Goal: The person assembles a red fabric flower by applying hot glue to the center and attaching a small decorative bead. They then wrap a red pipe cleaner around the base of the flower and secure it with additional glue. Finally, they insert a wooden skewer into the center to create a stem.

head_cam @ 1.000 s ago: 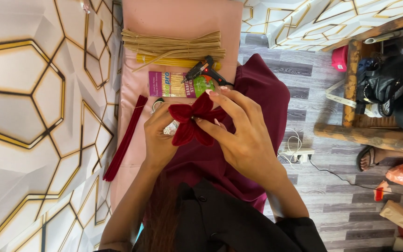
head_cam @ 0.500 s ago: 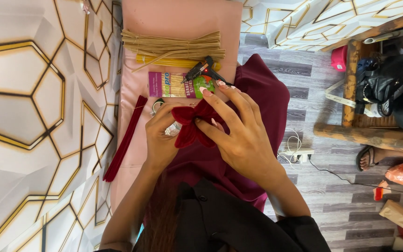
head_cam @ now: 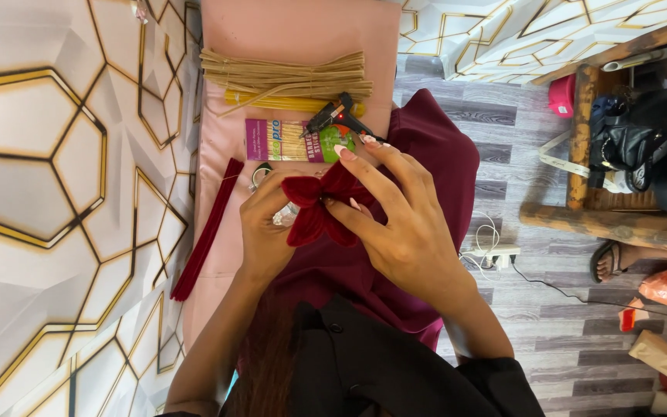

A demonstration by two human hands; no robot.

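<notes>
A dark red velvet flower (head_cam: 314,208) with several folded petals sits between both my hands above my lap. My left hand (head_cam: 262,224) grips its left side from below. My right hand (head_cam: 395,220) reaches over from the right, fingers spread across the upper petals and thumb pressing the centre. Under the hands lies a maroon cloth (head_cam: 426,162) spread over my lap. Just beyond my fingertips lie a packet of wooden sticks (head_cam: 287,141) and a black glue gun (head_cam: 333,117).
A pink cloth (head_cam: 303,31) covers the surface ahead, with a bundle of tan sticks (head_cam: 283,75), yellow sticks (head_cam: 287,101) and a long red velvet strip (head_cam: 206,232). A wooden bench (head_cam: 604,220) with a black bag (head_cam: 634,147) stands at right. A white power strip (head_cam: 492,255) lies on the floor.
My right hand's fingers have shifted slightly over the flower, folding the petals closer together. The flower has turned a little in my hands.
</notes>
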